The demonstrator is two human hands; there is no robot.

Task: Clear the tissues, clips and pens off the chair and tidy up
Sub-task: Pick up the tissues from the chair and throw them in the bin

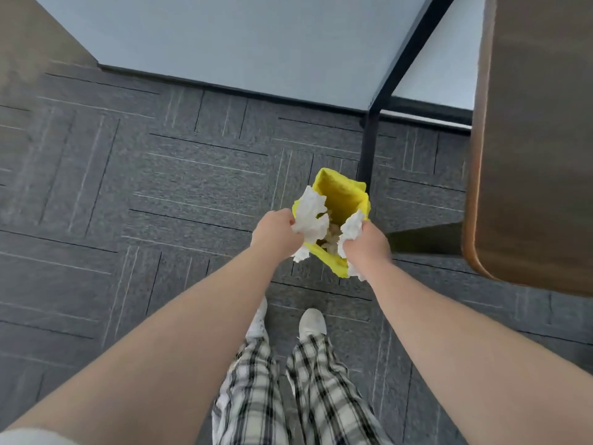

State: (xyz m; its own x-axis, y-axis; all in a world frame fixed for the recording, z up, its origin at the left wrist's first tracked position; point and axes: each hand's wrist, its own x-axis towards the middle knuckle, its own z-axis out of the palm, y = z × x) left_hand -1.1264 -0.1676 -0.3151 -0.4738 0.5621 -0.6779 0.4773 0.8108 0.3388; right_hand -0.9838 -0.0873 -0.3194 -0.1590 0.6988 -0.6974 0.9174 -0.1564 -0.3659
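I stand over a yellow bin (345,192) on the carpet, beside a black table leg. My left hand (276,231) is closed around a crumpled white tissue (309,215) that hangs over the bin's left rim. My right hand (369,244) grips another crumpled tissue (351,228) at the bin's right rim. Some pale crumpled waste lies inside the bin between my hands. No chair, clips or pens are in view.
A brown wooden tabletop (532,139) fills the right side, on a black metal frame (369,146). A pale wall (240,36) with a dark skirting runs across the top. Grey carpet tiles (128,187) cover the floor; my feet in white shoes stand below the bin.
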